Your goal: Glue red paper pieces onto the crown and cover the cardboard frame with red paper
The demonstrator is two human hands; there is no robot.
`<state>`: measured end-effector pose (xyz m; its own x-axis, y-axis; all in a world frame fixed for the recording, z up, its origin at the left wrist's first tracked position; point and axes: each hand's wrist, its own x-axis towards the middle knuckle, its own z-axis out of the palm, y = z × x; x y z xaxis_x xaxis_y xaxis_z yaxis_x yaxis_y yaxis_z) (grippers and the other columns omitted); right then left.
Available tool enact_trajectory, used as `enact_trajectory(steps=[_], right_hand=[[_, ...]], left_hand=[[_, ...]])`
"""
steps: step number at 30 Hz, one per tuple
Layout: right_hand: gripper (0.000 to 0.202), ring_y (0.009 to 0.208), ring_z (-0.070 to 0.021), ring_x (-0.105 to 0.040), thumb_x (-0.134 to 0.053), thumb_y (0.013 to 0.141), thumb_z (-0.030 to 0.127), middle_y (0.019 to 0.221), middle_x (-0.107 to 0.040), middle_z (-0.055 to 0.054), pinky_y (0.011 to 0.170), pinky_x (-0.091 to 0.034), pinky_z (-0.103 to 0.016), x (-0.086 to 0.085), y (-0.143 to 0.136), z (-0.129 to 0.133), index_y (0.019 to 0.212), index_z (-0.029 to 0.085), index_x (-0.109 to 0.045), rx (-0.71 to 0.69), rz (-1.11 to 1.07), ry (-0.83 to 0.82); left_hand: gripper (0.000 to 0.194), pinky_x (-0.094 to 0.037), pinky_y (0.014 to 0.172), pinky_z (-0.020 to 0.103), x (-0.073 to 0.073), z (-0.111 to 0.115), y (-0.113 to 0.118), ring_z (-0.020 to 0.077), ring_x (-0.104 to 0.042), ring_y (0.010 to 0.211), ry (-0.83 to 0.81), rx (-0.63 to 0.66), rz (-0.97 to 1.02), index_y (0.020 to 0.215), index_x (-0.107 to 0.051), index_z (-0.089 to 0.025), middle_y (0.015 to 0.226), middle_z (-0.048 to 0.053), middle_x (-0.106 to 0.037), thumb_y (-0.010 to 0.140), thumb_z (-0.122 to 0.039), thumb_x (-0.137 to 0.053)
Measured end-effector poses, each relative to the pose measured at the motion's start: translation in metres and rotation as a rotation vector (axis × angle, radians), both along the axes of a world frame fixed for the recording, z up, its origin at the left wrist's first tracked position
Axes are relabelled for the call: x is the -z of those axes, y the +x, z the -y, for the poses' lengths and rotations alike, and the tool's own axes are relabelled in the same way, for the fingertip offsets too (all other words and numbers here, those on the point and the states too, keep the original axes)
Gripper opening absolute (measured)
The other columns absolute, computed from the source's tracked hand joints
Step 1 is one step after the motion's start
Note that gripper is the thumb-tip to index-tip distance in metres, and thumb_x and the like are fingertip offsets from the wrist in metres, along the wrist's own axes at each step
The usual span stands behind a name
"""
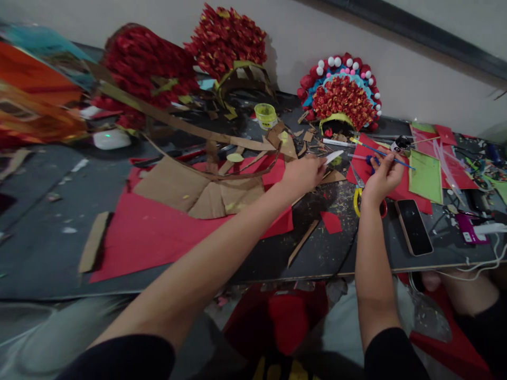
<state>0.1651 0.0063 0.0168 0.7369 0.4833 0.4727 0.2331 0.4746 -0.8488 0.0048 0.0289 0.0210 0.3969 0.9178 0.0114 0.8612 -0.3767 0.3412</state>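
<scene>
Head view: your right hand (382, 180) pinches a thin blue brush (368, 146); your left hand (304, 174) grips a slim white piece (334, 157).

Key relation: the brush's long axis lies aslant, from its pale tip at far left to the handle end at near right, crossing your right fingers. Its tip extends left of your right hand, into the gap between your hands. The white piece points right and slightly far, its free end near the brush tip, apart from it. Your right hand is nearer the brush; your left is nearer the white piece.

Appearance: brush narrow, straight, bright blue along the handle, paler at the tip. White piece flat-looking, tapered; material uncertain.

Surroundings: a white marker (336, 142) lies just left of the brush tip. A small black bottle (400, 143) sits just beyond your right fingers; contact with them cannot be told. Yellow-handled scissors (357, 201) lie beside your right wrist.
</scene>
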Motion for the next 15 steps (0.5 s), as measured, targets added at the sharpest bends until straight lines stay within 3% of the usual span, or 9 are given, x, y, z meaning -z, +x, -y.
enact_trajectory(steps=[5, 15], right_hand=[[0.017, 0.082, -0.0119, -0.069, -0.045, 0.091, 0.036, 0.091, -0.066, -0.002, 0.076, -0.06, -0.033, -0.001, 0.0, 0.0, 0.09, 0.021, -0.05, -0.006, 0.001, 0.011], [0.02, 0.082, -0.0114, -0.068, -0.041, 0.092, 0.04, 0.092, -0.066, -0.002, 0.075, -0.06, -0.032, 0.001, 0.0, 0.0, 0.091, 0.022, -0.049, 0.027, 0.054, -0.037]], left_hand=[[0.04, -0.047, 0.068, 0.034, 0.003, 0.011, 0.013, 0.0295, -0.064, 0.095, 0.094, 0.09, -0.215, 0.121, -0.06, -0.018, 0.113, 0.015, -0.061, 0.098, -0.028, -0.029], [0.041, -0.046, 0.07, 0.033, 0.003, 0.011, 0.017, 0.0301, -0.061, 0.1, 0.088, 0.115, -0.287, 0.123, -0.057, -0.012, 0.117, 0.017, -0.058, 0.099, -0.022, -0.026]])
